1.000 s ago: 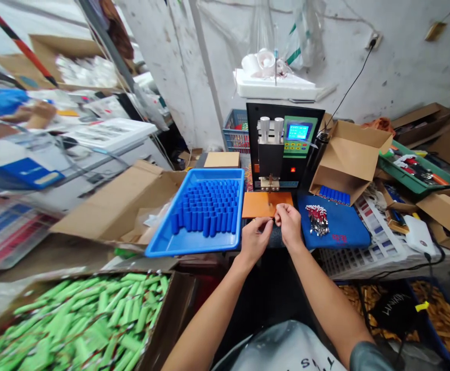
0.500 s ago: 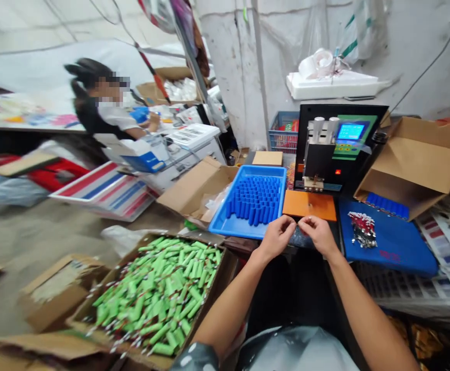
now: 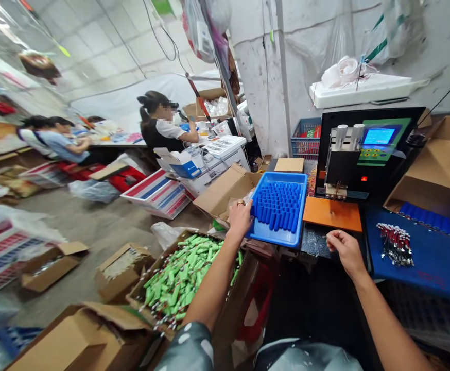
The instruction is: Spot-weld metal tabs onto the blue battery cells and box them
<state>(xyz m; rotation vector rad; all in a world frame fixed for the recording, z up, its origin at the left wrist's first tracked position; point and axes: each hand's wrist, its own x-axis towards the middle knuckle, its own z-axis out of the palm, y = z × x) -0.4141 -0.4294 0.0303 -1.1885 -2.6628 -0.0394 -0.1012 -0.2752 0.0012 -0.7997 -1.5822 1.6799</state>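
Note:
My left hand is at the left rim of a blue plastic tray, fingers curled over the edge. Inside stand several rows of blue cylindrical battery cells, upright and close together. My right hand is closed in a pinch over the speckled dark ledge in front of an orange plate; whatever its fingertips may hold is too small to make out. Behind that plate rises a black machine with a lit blue screen and a metal head pointing down.
At my lower left a carton holds many green-wrapped, wired cells. To the right, red-and-white wired leads lie on a blue surface, near an open carton with blue cells. A co-worker sits at a bench further back.
The view has swung left. My hands, close together before, have parted: the left has moved to the tray's left rim, while the right stays near the orange plate.

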